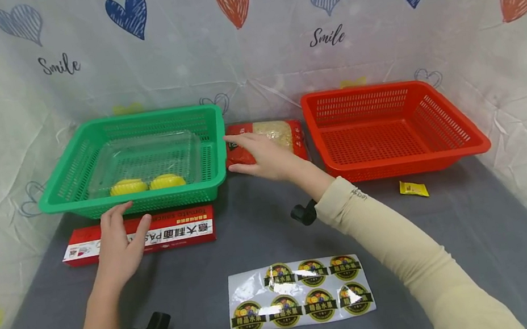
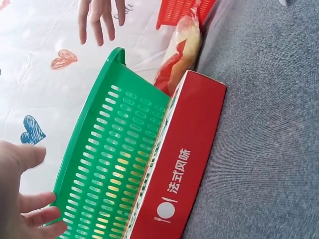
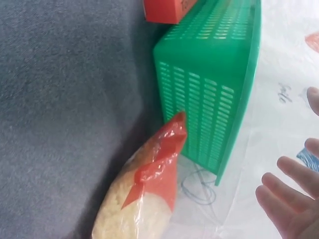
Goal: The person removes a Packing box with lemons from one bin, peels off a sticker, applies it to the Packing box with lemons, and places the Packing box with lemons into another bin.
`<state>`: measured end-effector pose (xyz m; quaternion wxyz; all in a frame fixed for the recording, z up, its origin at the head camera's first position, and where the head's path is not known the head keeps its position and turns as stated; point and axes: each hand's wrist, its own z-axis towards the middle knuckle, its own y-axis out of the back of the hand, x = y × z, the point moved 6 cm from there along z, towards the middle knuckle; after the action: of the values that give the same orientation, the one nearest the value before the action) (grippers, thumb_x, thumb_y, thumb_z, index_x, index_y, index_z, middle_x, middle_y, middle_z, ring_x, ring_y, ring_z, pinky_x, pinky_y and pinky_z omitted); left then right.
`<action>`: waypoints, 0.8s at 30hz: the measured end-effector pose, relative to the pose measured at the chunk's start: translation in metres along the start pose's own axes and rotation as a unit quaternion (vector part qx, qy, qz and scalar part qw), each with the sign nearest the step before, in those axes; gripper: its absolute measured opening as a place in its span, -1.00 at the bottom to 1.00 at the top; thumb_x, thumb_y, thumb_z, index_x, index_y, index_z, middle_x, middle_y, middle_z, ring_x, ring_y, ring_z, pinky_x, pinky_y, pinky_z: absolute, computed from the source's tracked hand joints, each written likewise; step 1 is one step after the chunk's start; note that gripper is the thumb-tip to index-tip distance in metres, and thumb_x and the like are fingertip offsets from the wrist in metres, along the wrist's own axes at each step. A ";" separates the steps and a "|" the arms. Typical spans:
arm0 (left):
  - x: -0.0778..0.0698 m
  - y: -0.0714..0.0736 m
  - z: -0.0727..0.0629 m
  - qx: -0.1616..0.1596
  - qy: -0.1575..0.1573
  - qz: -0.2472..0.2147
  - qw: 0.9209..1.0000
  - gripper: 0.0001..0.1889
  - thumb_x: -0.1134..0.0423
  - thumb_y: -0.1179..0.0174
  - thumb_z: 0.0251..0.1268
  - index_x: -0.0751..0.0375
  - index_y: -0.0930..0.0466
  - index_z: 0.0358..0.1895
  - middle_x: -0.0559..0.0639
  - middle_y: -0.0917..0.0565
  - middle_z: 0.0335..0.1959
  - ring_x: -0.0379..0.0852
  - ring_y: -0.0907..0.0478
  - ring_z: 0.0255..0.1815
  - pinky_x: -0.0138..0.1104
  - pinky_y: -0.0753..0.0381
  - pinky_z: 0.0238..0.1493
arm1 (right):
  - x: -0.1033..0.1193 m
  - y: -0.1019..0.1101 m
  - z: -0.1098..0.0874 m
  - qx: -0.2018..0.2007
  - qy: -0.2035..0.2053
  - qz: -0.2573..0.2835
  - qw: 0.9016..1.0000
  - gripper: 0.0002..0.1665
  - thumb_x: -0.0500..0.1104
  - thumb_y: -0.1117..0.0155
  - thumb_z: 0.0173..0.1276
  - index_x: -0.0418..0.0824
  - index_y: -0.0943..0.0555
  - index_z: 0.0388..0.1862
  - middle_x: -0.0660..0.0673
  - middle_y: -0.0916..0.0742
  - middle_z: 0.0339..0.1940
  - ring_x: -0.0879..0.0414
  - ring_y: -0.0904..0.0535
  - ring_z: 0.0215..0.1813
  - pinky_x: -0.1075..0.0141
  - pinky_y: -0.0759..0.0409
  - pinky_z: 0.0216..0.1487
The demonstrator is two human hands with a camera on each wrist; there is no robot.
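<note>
My left hand (image 1: 121,244), fingers spread and holding nothing, is over the red pasta box (image 1: 178,231), near the front rim of the green basket (image 1: 170,198). Inside that basket a clear plastic container (image 1: 151,142) and two yellow lemon-like fruits (image 1: 166,181) can be seen. My right hand (image 1: 267,155) reaches out with its fingers apart, above a red and clear bag (image 1: 284,132) of pale dry food between the baskets. In the right wrist view the bag (image 3: 144,184) lies apart from the right fingers (image 3: 279,199), with its end by the green basket (image 3: 199,99).
A red basket (image 1: 408,164) stands at the back right, with a small yellow packet (image 1: 413,189) in front of it. Near the front of the grey table (image 1: 186,297) lies a sheet of round fruit stickers (image 1: 299,293). A printed white cloth (image 1: 203,42) hangs behind.
</note>
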<state>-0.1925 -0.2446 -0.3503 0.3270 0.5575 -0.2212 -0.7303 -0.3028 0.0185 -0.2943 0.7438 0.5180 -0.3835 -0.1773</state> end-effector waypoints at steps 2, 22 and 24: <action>0.001 -0.001 0.000 -0.001 0.006 -0.002 1.000 -0.40 0.11 0.01 0.35 0.49 -0.09 0.28 0.40 -0.09 0.24 0.34 -0.07 0.23 0.26 -0.17 0.08 | 0.002 -0.002 0.002 0.006 -0.001 0.005 1.000 -0.21 0.14 -0.15 0.27 -0.09 -0.18 0.40 -0.08 -0.35 0.34 0.04 -0.21 0.33 0.13 -0.24 0.28; 0.015 -0.007 0.007 0.017 0.112 -0.093 0.989 -0.33 0.02 0.13 0.39 0.46 0.04 0.35 0.40 -0.06 0.31 0.33 -0.04 0.32 0.19 -0.15 0.17 | 0.020 -0.025 0.020 0.030 0.009 0.026 0.999 -0.23 0.09 -0.18 0.27 -0.09 -0.18 0.40 -0.11 -0.34 0.34 0.06 -0.24 0.33 0.22 -0.26 0.27; 0.017 -0.007 0.007 0.015 0.135 -0.104 0.985 -0.31 -0.01 0.14 0.39 0.43 0.05 0.37 0.36 -0.05 0.33 0.29 -0.03 0.34 0.17 -0.15 0.19 | 0.021 -0.027 0.021 0.033 0.003 0.024 0.999 -0.23 0.10 -0.17 0.28 -0.07 -0.18 0.40 -0.10 -0.34 0.34 0.08 -0.25 0.32 0.24 -0.26 0.27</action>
<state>-0.2038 -0.2523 -0.3646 0.2682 0.6756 -0.1270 -0.6749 -0.3014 -0.0194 -0.3073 0.7318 0.5334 -0.3987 -0.1451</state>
